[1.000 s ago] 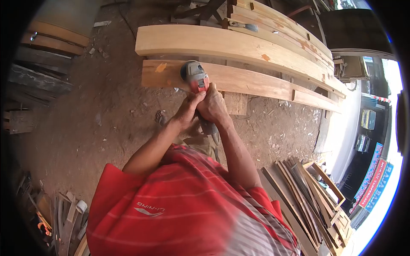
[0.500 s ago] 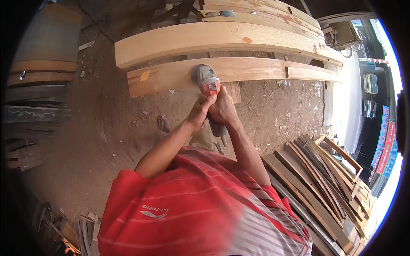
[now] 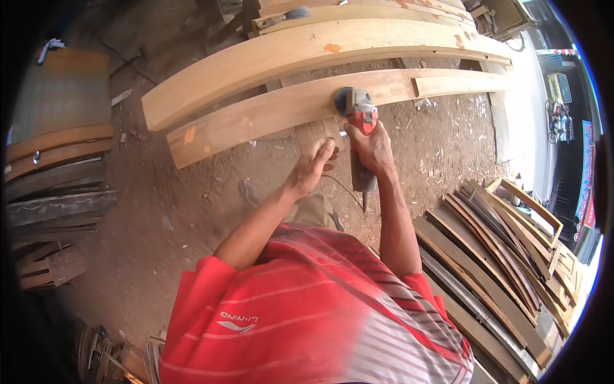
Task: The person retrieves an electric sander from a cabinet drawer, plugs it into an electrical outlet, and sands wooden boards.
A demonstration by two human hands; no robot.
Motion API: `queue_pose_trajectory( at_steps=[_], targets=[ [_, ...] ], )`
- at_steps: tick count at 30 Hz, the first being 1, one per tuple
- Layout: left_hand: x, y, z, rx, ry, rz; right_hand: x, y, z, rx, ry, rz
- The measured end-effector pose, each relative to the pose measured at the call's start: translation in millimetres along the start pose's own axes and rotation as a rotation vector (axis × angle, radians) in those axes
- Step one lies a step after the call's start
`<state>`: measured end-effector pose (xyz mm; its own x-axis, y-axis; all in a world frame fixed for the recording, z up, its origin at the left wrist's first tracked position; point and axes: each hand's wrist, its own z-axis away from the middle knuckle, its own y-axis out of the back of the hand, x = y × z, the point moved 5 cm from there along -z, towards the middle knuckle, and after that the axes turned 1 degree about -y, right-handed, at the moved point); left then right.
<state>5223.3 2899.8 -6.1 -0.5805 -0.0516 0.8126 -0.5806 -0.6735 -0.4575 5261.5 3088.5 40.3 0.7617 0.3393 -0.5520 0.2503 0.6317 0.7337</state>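
Observation:
My right hand (image 3: 376, 151) is wrapped round the body of an angle grinder (image 3: 361, 105) with a red and grey housing. Its round disc (image 3: 343, 100) meets the near wooden plank (image 3: 300, 104), around the plank's middle. To the left of the tool, my left hand (image 3: 314, 168) is in the air, holding nothing, with its thumb raised and fingers apart. A power cord (image 3: 348, 190) hangs below the grinder. Orange-brown patches mark the plank's left end.
Behind the near plank lies a thicker beam (image 3: 256, 69), with more boards (image 3: 377, 11) and a putty knife (image 3: 284, 18) beyond. Stacked timber (image 3: 492, 256) lies at right; wooden panels and boards (image 3: 61, 208) line the left. Shavings dot the dirt floor (image 3: 147, 256).
My left hand has let go of the grinder and moved away from it. The grinder, in my right hand, has shifted right along the plank. The view has turned slightly.

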Motion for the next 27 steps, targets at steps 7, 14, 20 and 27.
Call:
queue_pose_trajectory(
  at_steps=[7,14,20,27],
  targets=[
    [63.3,238.7,135.6,1.186,-0.246,-0.776,-2.3,-2.4,10.3,-0.089,0.03,-0.017],
    [54.7,330.3,111.2,0.958,0.139,-0.544,-69.6,-78.6,66.7,-0.345,0.223,0.06],
    [37.3,347.2,104.9,0.891,0.005,-0.624,-6.4,2.4,5.9,-0.105,0.085,0.034],
    [42.8,344.9,102.8,0.927,0.095,-0.712,63.5,100.3,-110.6,0.12,0.118,-0.072]
  ],
)
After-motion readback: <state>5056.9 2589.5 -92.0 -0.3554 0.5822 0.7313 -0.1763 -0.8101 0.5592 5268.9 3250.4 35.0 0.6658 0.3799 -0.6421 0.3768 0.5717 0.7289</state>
